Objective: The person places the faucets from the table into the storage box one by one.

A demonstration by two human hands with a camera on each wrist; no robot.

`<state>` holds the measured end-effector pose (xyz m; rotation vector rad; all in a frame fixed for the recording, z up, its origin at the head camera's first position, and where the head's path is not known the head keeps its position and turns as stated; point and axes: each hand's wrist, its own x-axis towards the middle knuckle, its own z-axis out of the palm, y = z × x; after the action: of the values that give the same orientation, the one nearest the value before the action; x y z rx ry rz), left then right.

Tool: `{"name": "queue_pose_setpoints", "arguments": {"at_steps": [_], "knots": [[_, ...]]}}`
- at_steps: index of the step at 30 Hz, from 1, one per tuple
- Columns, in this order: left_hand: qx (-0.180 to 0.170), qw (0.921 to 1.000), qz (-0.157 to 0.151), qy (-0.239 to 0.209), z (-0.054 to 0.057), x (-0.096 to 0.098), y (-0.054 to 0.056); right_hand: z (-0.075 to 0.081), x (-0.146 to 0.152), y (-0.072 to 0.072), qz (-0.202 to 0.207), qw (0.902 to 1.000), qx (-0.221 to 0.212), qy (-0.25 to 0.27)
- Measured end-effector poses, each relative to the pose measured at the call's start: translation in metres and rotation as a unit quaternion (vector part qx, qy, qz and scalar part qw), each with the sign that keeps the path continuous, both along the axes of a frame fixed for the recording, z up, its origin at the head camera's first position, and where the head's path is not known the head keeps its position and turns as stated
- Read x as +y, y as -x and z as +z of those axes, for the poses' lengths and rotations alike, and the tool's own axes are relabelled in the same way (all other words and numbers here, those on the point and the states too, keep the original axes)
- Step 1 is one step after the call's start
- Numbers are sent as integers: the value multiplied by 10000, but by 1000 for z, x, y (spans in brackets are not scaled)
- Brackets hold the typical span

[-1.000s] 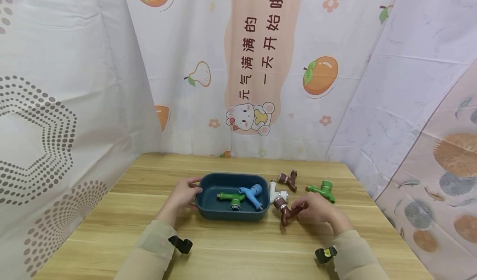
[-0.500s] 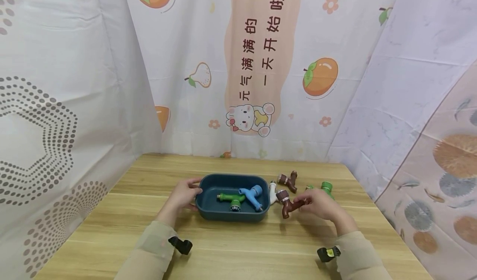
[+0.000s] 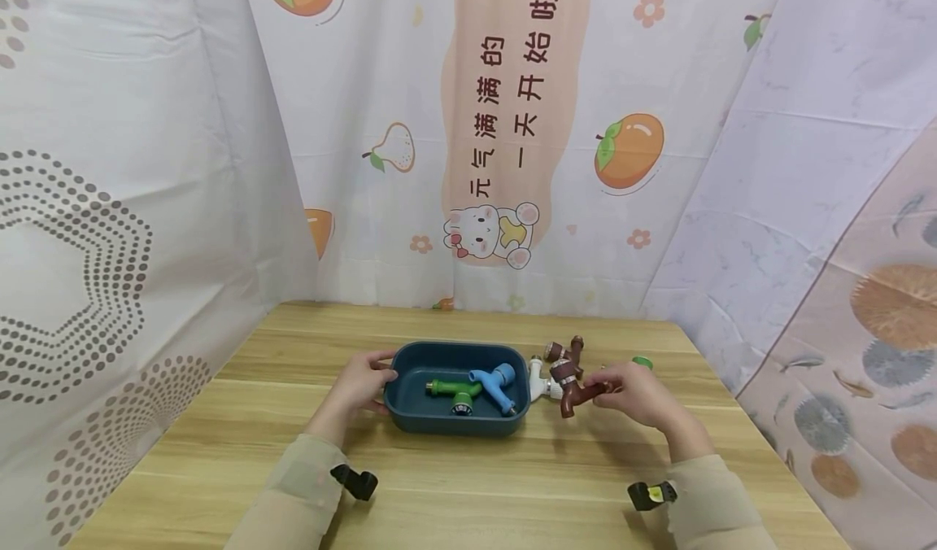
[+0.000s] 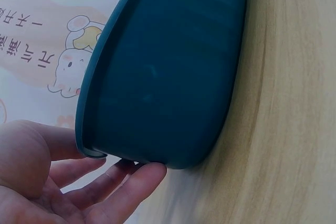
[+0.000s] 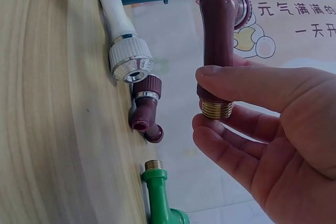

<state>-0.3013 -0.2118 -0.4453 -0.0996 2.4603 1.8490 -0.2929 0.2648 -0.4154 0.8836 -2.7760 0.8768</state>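
Note:
At the left end of the dark blue plastic basin (image 3: 457, 426), my left hand (image 3: 356, 383) grips the rim, thumb over the edge and fingers against the outer wall. A green tap (image 3: 455, 389) and a light blue tap (image 3: 495, 383) lie inside the basin. My right hand (image 3: 638, 397) pinches a brown tap (image 5: 218, 30) near its brass threaded end and holds it above the table. Beside the basin's right end lies a white tap (image 5: 128, 51). Another brown tap (image 5: 146, 103) and a green tap (image 5: 160, 198) lie farther right, partly hidden in the head view.
The wooden table (image 3: 439, 493) carries the basin and taps. Behind it hangs a printed curtain (image 3: 410, 233), with more cloth at the left (image 3: 146, 233) and right (image 3: 864, 330).
My right hand has lifted the brown tap off the table and moved it slightly back and to the right. The left hand and basin have stayed in place.

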Motion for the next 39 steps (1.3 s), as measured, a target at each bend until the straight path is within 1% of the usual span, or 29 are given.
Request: {"name": "queue_pose_setpoints", "arguments": {"at_steps": [7, 15, 23, 27, 30, 33, 39], "knots": [[-17, 10000, -19, -30, -1, 0, 0, 1, 0, -2, -54, 9999, -108, 12], [-53, 10000, -1, 18, -2, -2, 0, 1, -1, -1, 33, 10000, -56, 66], [-56, 10000, -19, 19, -2, -1, 1, 0, -5, 0, -61, 9999, -99, 92], [-29, 10000, -2, 2, -2, -1, 1, 2, -10, 2, -36, 9999, -111, 85], [-28, 10000, 10, -17, -3, -1, 2, 4, -13, 4, 53, 10000, -7, 16], [-37, 10000, 7, -30, -3, -1, 2, 6, -16, 6, 66, 9999, 109, -43], [-37, 10000, 1, -44, -2, -1, 2, 9, -21, 12, 20, 9998, 187, -113]]}}
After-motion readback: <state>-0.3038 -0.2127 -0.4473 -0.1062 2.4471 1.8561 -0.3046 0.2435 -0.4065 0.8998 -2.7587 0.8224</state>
